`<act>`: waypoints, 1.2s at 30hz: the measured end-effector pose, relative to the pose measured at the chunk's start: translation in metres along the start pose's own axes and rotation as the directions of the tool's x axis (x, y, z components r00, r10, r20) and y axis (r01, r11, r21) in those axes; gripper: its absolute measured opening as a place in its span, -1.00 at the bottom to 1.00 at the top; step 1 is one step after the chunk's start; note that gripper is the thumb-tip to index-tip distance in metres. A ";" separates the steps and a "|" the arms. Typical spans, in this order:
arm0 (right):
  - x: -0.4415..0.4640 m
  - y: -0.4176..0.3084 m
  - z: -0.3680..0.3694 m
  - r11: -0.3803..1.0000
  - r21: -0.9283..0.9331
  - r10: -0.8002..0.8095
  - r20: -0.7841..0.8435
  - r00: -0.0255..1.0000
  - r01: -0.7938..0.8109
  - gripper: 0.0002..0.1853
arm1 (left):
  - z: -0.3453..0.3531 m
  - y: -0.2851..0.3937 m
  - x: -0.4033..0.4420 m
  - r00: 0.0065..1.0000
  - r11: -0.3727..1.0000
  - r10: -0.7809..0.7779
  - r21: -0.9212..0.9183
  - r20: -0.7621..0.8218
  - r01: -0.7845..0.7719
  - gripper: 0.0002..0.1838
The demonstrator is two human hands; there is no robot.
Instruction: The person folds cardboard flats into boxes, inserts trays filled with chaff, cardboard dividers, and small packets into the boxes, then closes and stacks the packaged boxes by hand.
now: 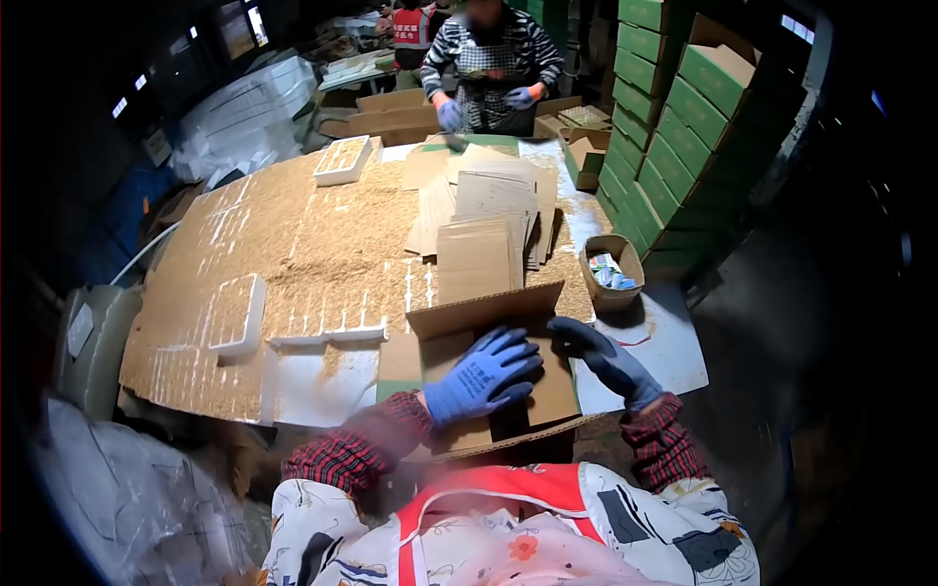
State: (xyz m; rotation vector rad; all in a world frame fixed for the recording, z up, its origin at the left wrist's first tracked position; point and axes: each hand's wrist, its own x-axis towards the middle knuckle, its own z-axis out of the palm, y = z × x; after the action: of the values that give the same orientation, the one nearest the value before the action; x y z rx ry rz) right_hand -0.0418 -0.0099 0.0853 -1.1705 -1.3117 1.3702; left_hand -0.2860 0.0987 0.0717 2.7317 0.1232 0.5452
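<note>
In front of me stands a cardboard box [547, 391] with its flaps raised at the far and near sides. My left hand [481, 376], in a blue and dark work glove, lies palm down over the box's middle, its fingers stretched out on the cardboard. At the box's right edge is my right hand [604, 359], gloved alike, fingers extended and touching or close to that side; its palm is partly hidden. Just beyond the box, flat cardboard sheets [476, 256] lie in loose, overlapping stacks.
Sawdust-like material [332, 234] covers much of the table, over white trays [237, 313]. A small open carton [613, 273] holds little packets. Green boxes [674, 156] rise in stacks at the right. A gloved person [489, 73] stands across the table; plastic-wrapped bundles [244, 117] lie behind left.
</note>
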 end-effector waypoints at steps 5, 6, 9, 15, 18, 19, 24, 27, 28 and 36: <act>-0.042 0.009 0.029 0.999 -0.031 0.003 -0.121 0.993 -0.007 0.02 | 0.040 -0.034 0.000 0.981 0.866 -0.098 -0.471 0.169 0.168 -0.57; -0.029 0.024 0.025 0.986 -0.169 -0.048 -0.234 0.971 0.008 -0.07 | 0.022 -0.029 0.001 0.889 0.259 -0.255 -0.859 0.379 0.441 -0.61; -0.009 0.059 0.018 0.957 -0.285 -0.074 -0.449 0.890 -0.064 -0.24 | -0.033 -0.012 -0.017 0.843 0.371 -0.361 -0.768 0.399 0.522 -0.54; -0.007 0.058 0.015 0.882 0.467 0.126 -0.093 0.988 -0.069 -0.20 | -0.056 -0.048 -0.103 0.932 0.952 0.276 0.065 0.236 -0.298 -0.27; -0.001 -0.013 0.029 0.889 0.386 -0.206 -0.140 0.969 0.245 -0.12 | -0.044 -0.071 -0.099 0.947 0.962 -0.099 -0.273 -0.306 0.012 -0.41; 0.003 -0.024 0.032 0.866 0.388 -0.304 -0.090 0.948 0.315 -0.11 | -0.024 -0.079 -0.100 0.950 0.942 -0.292 -0.208 -0.112 0.264 -0.44; 0.042 0.022 0.041 0.937 -0.331 -0.038 -0.413 0.910 -0.111 -0.16 | 0.095 -0.119 -0.162 0.489 0.444 -0.863 -0.268 0.131 0.855 -0.62; 0.047 0.085 0.017 0.780 -0.432 0.277 -0.410 0.869 -0.453 -0.36 | 0.092 -0.136 -0.195 0.180 0.201 -0.974 -0.891 -0.137 0.407 -0.58; 0.049 0.097 0.021 0.823 -0.464 0.129 -0.411 0.902 -0.329 -0.44 | 0.077 -0.153 -0.206 0.047 0.051 -0.998 -0.977 -0.042 0.207 -0.46; 0.062 0.060 0.041 0.960 -0.132 0.164 -0.448 0.879 -0.246 -0.60 | 0.093 -0.304 -0.252 -0.107 -0.276 -0.873 -0.664 0.475 -0.695 -0.25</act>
State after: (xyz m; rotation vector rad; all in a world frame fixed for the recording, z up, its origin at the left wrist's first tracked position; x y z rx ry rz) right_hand -0.0921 0.0411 0.0216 -1.6745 -1.0256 1.0570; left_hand -0.4875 0.3146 -0.2069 -0.3410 0.9175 1.1983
